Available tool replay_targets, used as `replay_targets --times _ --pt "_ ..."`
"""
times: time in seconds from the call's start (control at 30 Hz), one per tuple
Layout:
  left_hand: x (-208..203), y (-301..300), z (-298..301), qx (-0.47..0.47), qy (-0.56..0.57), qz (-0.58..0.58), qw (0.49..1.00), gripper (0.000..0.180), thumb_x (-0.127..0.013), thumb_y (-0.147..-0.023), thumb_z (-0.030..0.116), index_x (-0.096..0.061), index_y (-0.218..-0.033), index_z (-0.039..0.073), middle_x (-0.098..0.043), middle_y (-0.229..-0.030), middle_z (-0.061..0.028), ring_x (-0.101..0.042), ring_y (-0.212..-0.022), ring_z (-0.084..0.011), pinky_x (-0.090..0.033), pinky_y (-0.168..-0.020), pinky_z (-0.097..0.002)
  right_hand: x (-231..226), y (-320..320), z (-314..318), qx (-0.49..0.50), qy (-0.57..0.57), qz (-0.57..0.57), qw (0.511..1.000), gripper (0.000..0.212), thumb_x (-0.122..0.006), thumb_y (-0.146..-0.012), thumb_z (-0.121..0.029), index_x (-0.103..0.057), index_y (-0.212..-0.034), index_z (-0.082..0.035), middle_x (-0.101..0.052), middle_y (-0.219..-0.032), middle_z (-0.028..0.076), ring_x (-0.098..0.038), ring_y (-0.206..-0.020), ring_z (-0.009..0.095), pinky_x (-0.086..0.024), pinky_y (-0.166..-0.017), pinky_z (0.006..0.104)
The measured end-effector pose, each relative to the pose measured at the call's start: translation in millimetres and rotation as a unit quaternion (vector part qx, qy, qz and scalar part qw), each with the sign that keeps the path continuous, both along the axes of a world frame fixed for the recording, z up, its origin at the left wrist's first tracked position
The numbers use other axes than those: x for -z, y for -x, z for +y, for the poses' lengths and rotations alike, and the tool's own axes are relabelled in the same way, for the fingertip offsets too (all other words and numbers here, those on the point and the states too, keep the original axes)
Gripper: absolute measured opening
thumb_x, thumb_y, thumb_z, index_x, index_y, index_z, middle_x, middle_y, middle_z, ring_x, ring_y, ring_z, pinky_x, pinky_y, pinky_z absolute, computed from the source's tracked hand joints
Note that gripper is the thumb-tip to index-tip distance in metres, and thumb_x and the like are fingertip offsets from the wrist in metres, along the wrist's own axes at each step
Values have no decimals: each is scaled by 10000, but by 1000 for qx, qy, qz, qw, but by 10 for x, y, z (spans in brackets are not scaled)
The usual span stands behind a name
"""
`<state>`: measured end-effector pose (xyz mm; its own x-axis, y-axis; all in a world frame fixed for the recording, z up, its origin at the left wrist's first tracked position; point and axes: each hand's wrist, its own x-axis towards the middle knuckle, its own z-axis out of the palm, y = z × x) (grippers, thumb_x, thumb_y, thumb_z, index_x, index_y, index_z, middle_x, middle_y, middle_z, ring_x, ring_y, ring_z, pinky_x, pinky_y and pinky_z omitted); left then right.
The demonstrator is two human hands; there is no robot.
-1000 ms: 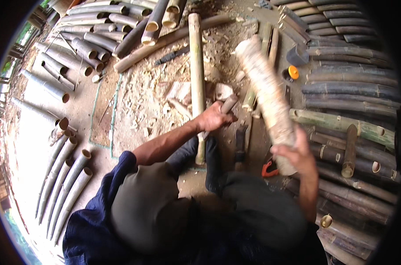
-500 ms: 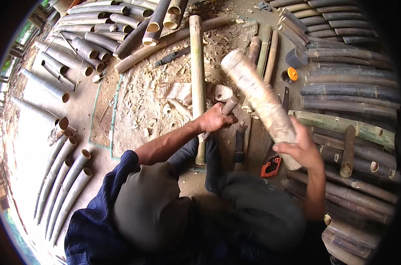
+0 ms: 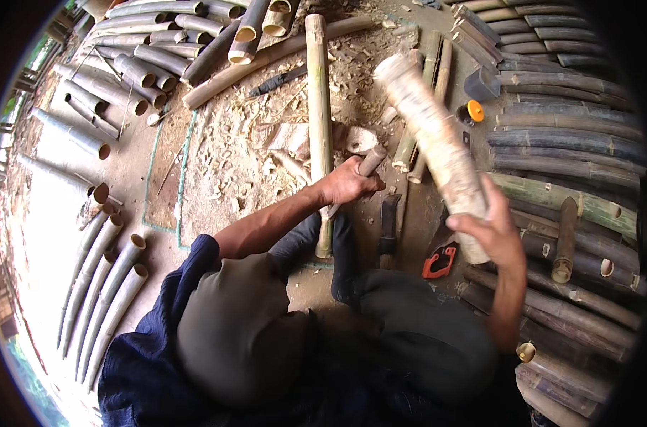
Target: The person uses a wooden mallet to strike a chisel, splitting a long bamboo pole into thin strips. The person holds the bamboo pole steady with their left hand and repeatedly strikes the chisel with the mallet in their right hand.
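1. Hours here are counted from the left hand (image 3: 346, 183), twelve being straight ahead of the worker.

2. The change I catch is on the right: half a second ago the thick pale wooden club (image 3: 434, 135) had its far end nearer the left fist, and now that end has swung outward and stands toward one o'clock.

3. The right hand (image 3: 491, 226), between three and four o'clock, has its fingers wrapped around the club's near end and has hardly shifted.

4. The left hand holds steady, closed firmly around a round brown wooden handle (image 3: 371, 161) whose end points toward one o'clock. A narrow part shows below the fist, over the straight pale bamboo pole (image 3: 316, 92); whether it bites in, I can't tell.

5. The pole runs toward twelve o'clock, its near end between the worker's feet.

6. To my eye, then, the work is between contacts: club and handle stand apart, while the hand at the pole keeps its place.

7. An orange-handled saw (image 3: 430, 268) lies between four and five o'clock.
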<state>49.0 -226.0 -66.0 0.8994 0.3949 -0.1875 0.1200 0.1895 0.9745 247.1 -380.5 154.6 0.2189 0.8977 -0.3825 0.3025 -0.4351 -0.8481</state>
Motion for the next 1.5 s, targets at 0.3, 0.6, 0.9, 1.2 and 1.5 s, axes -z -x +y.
replay_targets --times 0.3,0.6,0.9,1.2,1.5 --pt "-73 -205 -16 17 3 -31 999 226 -706 -883 230 -697 -827 11 -632 -659 -41 -595 -613 -125 -491 -593 -319 126 -107 -338 113 -218 -186 951 694 -722 -864 -238 -425 -1400 90 -644 -1144 242 -684 -980 305 -577 -827 394" --pt "6 -48 28 1 -13 -3 1000 181 -685 -896 199 -705 -850 25 -618 -657 -44 -592 -630 -119 -490 -604 -324 -649 77 -91 66 -117 -87 987 863 -753 -801 -159 -314 -1503 86 -612 -1165 198 -674 -840 223 -583 -715 324" --pt "75 79 -77 -10 -44 -63 997 172 -678 -900 169 -695 -873 0 -628 -664 -37 -594 -601 -116 -501 -589 -328 531 152 -215 -96 62 -231 966 1034 -842 -761 -380 -325 -1485 146 -485 -1451 335 -461 -1400 390 -341 -1164 391" --pt "-35 -94 34 0 10 -18 1000 283 -710 -888 258 -680 -725 29 -619 -622 -25 -588 -585 -114 -479 -563 -308 224 143 -383 164 -95 112 975 695 -718 -806 -211 -440 -1395 33 -640 -1123 152 -657 -936 229 -550 -801 336" --pt "-167 118 -403 223 -263 -100 933 115 -670 -786 159 -638 -810 51 -696 -779 -171 -685 -692 -307 -550 -601 -434 899 184 22 249 -99 177 947 547 -681 -886 -259 -467 -1314 8 -635 -961 150 -674 -696 247 -608 -548 392"
